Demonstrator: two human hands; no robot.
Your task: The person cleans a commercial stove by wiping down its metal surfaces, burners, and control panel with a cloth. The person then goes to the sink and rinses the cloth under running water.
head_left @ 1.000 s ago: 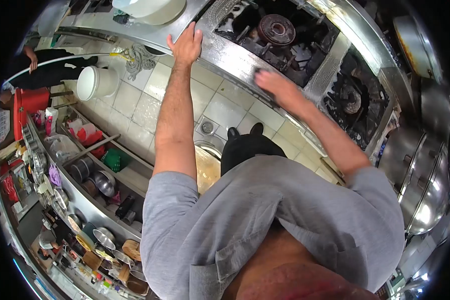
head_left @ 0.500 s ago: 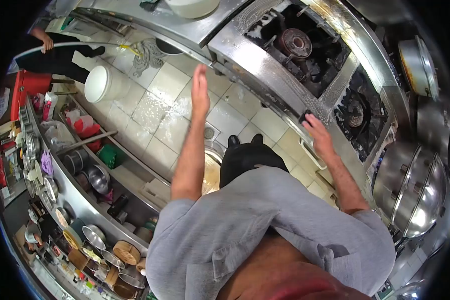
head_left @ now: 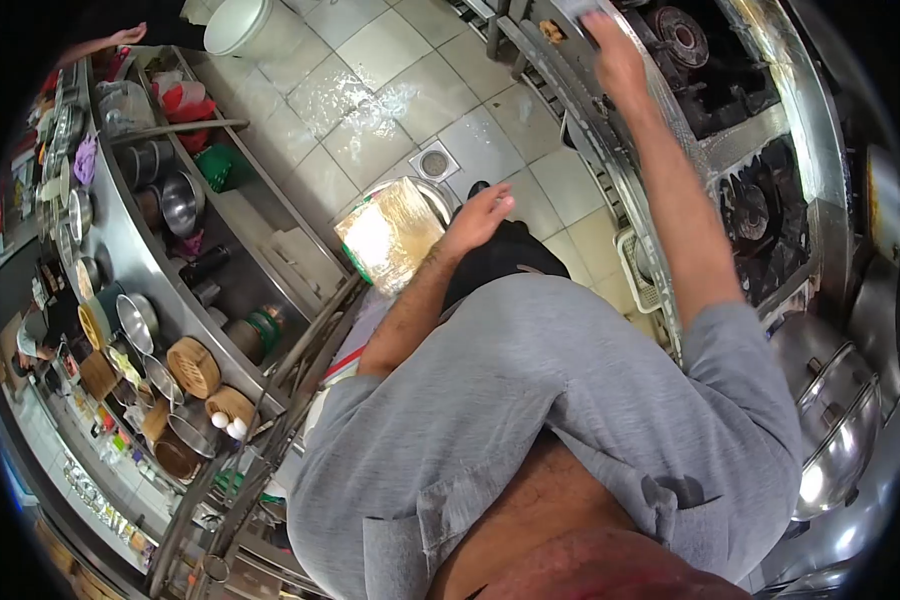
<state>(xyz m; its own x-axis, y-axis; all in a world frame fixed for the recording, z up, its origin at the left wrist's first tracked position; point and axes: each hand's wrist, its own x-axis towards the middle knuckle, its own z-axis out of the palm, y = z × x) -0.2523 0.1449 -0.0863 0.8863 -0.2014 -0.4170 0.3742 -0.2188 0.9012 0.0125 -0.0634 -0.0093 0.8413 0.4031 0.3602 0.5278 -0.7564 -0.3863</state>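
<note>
My left hand (head_left: 478, 220) hangs over my dark trousers, beside a shiny gold-coloured square tin (head_left: 398, 235). Its fingers are loosely bent and apart, with nothing seen in them. My right arm is stretched forward along the steel front edge of the stove (head_left: 705, 150), fingers down. Motion blurs my right hand (head_left: 618, 62), and whether it holds something at the top of the view is unclear. Just past its fingertips lies a pale grey patch I cannot make out. Beside that hand are a burner (head_left: 678, 38) and a wet, soapy-looking steel rim.
Wet floor tiles (head_left: 370, 110) surround a drain (head_left: 434, 162). A white bucket (head_left: 238, 27) stands at the far left. On the left, a steel counter (head_left: 140, 250) carries bowls and bamboo steamers (head_left: 193, 366). Large steel domed pots (head_left: 838, 425) sit at right. Another person's hand (head_left: 130, 35) shows top left.
My right hand has moved forward along the stove edge. My left hand has dropped back toward my body. The view has shifted, and the mop and most of the other person are out of sight.
</note>
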